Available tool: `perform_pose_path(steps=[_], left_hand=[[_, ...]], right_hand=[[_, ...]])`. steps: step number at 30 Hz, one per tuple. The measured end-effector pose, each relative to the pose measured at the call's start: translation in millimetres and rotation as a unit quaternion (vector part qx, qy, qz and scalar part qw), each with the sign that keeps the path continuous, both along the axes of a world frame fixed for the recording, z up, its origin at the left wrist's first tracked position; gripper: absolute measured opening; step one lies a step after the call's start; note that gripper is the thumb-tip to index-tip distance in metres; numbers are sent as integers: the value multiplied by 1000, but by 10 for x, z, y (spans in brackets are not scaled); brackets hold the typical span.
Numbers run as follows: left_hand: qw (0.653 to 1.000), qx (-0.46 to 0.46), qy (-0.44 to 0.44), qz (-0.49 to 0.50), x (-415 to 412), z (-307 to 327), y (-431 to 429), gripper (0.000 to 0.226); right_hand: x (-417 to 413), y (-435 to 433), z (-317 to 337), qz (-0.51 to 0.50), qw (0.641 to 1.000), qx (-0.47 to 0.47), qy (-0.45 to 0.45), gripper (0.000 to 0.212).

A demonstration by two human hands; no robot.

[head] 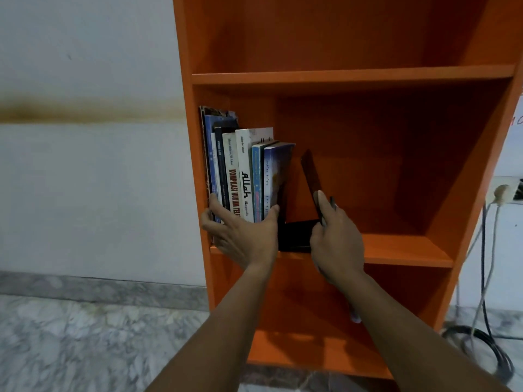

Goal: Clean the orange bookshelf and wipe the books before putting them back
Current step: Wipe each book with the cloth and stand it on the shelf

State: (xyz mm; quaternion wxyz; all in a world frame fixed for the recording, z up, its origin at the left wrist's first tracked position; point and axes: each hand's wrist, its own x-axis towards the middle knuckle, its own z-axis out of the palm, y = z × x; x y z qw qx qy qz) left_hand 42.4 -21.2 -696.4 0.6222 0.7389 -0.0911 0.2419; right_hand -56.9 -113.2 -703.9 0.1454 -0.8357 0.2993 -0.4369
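Now, left hand: clamped across the row of books, thumb at one end, fingers at the other.
Meanwhile, right hand: the tilted dark book is pinched near its lower edge.
Location: the row is stood at the left end of the orange bookshelf, middle board.
Risk, row: inner books could be squeezed out and dropped if lifted under loose pressure.
Risk, dark book: thinly held, so it could be let slip.
Risk, black piece: could be dragged off the board.

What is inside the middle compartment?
Books at the left, held by the left hand, and a black bookend in the right hand. Space behind the books is hidden.
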Motion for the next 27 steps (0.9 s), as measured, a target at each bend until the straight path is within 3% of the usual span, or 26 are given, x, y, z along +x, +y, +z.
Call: perform_pose_path(steps=[10,27], left_hand=[[999,-6,20,43,-23,-75,-123,117],[999,-28,18,9,48,-151,-64,113]], right_hand=[[77,2,97,11,1000,10,-9,66],[97,-136,-95,55,993,81,-60,66]])
